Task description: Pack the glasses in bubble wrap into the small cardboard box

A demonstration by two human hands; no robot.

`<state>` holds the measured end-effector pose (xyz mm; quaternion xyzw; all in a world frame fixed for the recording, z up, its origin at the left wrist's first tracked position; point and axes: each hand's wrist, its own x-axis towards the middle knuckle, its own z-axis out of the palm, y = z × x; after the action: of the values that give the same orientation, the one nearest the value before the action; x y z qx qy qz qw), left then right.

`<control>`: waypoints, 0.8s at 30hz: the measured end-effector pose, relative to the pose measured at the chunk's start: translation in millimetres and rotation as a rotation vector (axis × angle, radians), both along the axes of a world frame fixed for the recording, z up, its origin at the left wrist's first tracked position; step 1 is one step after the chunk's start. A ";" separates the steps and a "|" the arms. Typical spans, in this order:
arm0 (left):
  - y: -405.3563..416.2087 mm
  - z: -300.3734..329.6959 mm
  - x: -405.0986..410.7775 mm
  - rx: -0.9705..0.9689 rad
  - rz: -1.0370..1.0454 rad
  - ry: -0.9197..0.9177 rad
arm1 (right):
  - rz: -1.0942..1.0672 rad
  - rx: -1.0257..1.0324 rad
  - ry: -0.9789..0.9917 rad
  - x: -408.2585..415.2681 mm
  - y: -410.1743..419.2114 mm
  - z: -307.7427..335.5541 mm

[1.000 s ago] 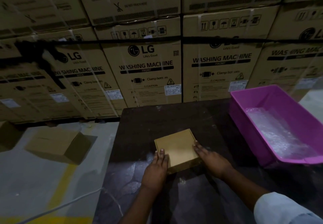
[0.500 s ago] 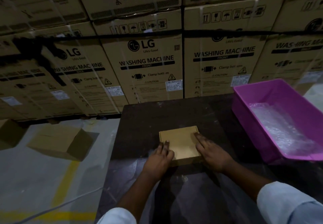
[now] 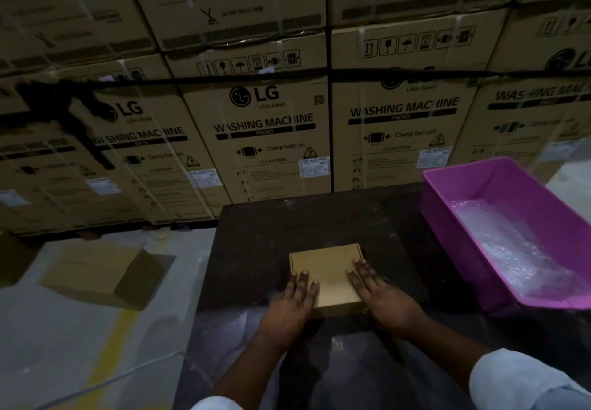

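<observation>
While closed, small cardboard box (image 3: 326, 276) tan, flat | left hand (image 3: 292, 305), right hand (image 3: 380, 297) flat on lid

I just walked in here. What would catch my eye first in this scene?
Probably the bright pink tub at the right of the dark table, with bubble wrap lying inside it. Next, the small cardboard box in the middle, closed, with the left hand and right hand resting flat on it. Behind stands a wall of washing machine cartons.
</observation>
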<state>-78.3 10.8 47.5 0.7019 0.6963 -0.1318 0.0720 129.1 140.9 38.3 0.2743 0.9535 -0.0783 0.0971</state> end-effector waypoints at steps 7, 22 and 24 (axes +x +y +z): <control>1.4 0.1 -1.1 0.010 -0.010 0.010 | -0.003 0.010 0.020 1.0 -1.0 -1.8; 4.6 11.5 10.1 -0.059 0.088 0.001 | -0.042 0.183 0.174 1.9 -6.2 -11.5; 5.9 15.2 13.3 -0.064 0.129 -0.012 | -0.006 0.205 0.174 0.2 -8.2 -9.9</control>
<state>-64.9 16.7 62.7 0.6536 0.7352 -0.1449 0.1066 129.3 132.8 28.4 0.2778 0.9605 -0.0042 -0.0150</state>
